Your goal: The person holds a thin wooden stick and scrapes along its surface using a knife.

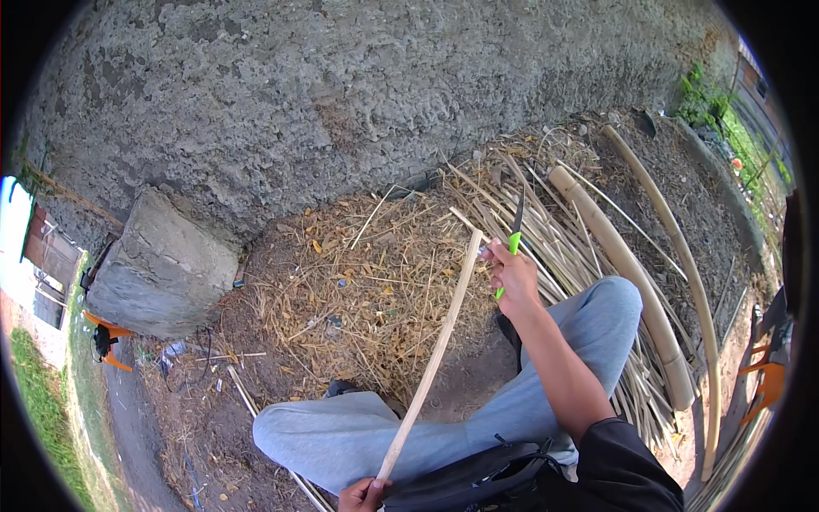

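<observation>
A long pale bamboo strip (438, 350) slants across my lap, its upper end leaning toward the knife. My left hand (363, 495) is closed round the strip's lower end, near my hip. In my right hand (514, 277) is a knife (516, 226) with a bright green handle and a dark blade pointing up and away from me. The right fist sits just beside the strip's top end; whether its fingertips touch the strip I cannot tell. My legs in grey trousers (341, 435) are bent and spread below the strip.
A rough grey wall (384, 85) rises ahead, with a concrete block (166, 264) at its left. Shavings and dry leaves (367, 290) litter the ground. To the right lie a heap of split bamboo strips (554, 239), a thick bamboo pole (627, 273) and a curved bamboo length (674, 230).
</observation>
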{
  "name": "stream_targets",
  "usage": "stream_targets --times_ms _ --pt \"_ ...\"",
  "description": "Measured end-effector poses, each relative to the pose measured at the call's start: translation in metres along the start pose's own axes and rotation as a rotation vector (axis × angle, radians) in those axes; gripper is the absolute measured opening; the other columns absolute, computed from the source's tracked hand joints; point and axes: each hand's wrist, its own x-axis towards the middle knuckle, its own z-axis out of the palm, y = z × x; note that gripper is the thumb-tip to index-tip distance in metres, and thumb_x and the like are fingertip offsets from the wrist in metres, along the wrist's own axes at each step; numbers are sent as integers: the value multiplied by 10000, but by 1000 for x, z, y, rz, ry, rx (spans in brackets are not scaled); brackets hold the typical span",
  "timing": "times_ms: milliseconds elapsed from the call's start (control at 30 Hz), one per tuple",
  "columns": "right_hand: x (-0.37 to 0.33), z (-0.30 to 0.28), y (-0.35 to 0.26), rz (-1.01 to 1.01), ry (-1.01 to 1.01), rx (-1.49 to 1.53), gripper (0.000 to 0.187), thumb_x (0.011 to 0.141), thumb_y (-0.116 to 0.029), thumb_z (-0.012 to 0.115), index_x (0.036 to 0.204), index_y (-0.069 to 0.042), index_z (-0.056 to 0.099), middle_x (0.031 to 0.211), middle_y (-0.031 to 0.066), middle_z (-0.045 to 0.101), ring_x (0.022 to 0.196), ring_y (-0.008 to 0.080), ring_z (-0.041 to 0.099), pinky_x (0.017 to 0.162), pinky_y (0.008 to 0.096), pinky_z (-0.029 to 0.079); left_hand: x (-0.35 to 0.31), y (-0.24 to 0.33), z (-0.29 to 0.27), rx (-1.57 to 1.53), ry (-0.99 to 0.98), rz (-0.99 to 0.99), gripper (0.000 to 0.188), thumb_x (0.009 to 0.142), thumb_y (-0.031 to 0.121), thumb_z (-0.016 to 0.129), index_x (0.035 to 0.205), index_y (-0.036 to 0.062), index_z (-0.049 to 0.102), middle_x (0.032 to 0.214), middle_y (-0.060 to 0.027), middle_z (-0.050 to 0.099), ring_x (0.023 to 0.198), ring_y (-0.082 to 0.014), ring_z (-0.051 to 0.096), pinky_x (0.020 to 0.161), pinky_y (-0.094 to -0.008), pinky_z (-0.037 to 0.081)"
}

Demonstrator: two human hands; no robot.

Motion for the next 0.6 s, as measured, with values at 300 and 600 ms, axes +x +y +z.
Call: stream_targets --times_ms 300,600 --pt "-7 -4 14 76 -92 -49 212 937 -251 690 885 -59 617 787 15 605 490 30 356 439 246 289 3 -1 -8 -69 82 3 344 1017 311 566 863 25 677 607 53 483 572 -48 416 515 -236 345" --pt "-50 10 38 -456 -252 -732 309 956 -286 652 1029 14 640 660 72 558 616 127 539 554 341 429 24 36 9 -76 261 38 336 1045 271 495 824 52 621 644 43 493 606 -58 433 540 -256 357"
